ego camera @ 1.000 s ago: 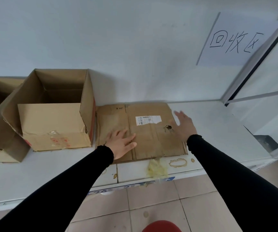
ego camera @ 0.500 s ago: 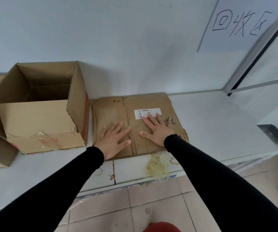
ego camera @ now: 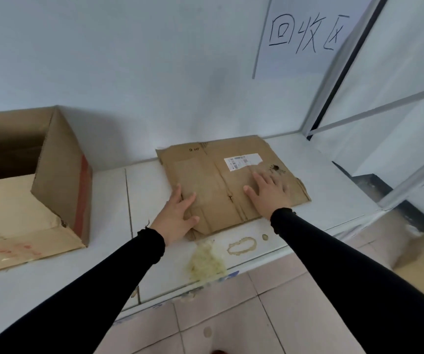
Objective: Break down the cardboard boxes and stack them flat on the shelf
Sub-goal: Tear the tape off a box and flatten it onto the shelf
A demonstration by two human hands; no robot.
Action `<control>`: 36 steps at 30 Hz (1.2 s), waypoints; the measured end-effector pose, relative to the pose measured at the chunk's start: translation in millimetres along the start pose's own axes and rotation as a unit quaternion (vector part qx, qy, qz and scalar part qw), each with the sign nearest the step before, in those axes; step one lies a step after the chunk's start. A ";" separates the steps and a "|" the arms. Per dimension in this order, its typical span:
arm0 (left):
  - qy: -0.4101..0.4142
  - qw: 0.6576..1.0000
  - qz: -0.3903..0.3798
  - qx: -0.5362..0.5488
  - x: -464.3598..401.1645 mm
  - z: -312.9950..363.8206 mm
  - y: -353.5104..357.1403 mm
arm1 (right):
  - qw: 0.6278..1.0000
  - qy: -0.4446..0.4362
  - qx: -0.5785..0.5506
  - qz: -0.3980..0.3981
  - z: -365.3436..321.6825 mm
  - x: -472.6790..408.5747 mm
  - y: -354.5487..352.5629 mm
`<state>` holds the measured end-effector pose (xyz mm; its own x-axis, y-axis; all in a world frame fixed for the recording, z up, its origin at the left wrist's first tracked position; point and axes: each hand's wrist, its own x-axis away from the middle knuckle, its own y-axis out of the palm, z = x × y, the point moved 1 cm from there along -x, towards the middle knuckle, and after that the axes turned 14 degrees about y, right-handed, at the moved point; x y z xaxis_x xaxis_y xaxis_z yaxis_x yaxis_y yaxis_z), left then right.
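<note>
One flattened box [ego camera: 231, 185] down on the shelf [ego camera: 333, 200] by the wall, pressed under left hand [ego camera: 177, 215] and right hand [ego camera: 269, 194], fingers straight and spread. Left to break down: open box [ego camera: 52, 180] standing well apart at left.

open box [ego camera: 60, 180] blocks left; bare shelf [ego camera: 139, 190] between it and flattened cardboard [ego camera: 221, 185]; wall behind.

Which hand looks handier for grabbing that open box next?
Probably the left hand: it rests on the flattened box's near-left corner, on the side facing the open cardboard box. The right hand lies flat farther away, beyond the flattened box's middle.
</note>
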<state>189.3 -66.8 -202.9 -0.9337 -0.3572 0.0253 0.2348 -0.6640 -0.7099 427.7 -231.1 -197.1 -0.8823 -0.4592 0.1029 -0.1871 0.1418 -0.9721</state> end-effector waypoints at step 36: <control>0.109 0.951 -0.073 -0.281 -64.7 83.5 24.5 | 0.995 0.098 -0.017 0.002 52.6 -31.1 -50.6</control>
<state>278.1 -114.8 -163.2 -0.9935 -0.1026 0.0503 -0.0269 -0.2179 -0.9756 487.4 -270.1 -162.2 -0.9496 -0.2793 0.1421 -0.1958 0.1748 -0.9649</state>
